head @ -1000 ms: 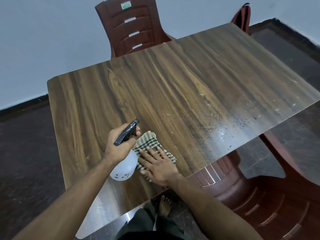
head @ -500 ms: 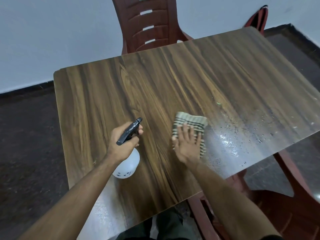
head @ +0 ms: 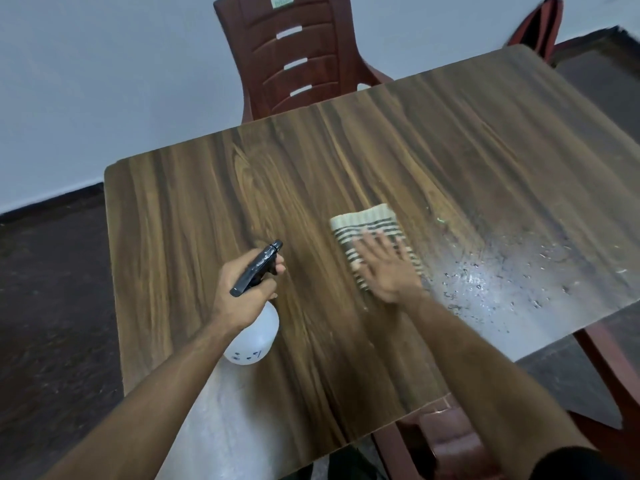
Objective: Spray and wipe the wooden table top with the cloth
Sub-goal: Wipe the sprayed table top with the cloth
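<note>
Cloth (head: 372, 233): folded, striped cream and dark, lying flat on the wooden table top (head: 214, 209) right of centre, its near half under my right hand.
Right fingers (head: 382, 245): straight and spread, laid flat on the cloth; nothing is pinched or curled round.
Right hand (head: 389, 271): palm down, heel of the hand at the cloth's near edge, slightly blurred.
Left fingers (head: 273, 270): curled round the neck of the spray bottle (head: 252, 336), forefinger at the front under the black spray head (head: 258, 266).
Left hand (head: 244, 294): grips the bottle above the table; I cannot tell whether the white, rounded body touches the surface.
Spray head: black, nozzle aimed away from me and a little to the right, well apart from the cloth.
Wet patch (head: 502, 282): droplets and a pale sheen just beside the cloth on its right, reaching toward the table's right edge.
Near-left corner: a second pale, shiny area of table below the bottle.
Forearms: both bare, entering from the bottom of my view, left one toward the bottle, right one toward the cloth.
Far chair (head: 298, 53): red-brown plastic, slatted back, standing behind the table against a pale wall.
Near chair (head: 446, 441): same red-brown plastic, partly under the table's near right edge.
Floor (head: 52, 289): dark, visible left of the table.
</note>
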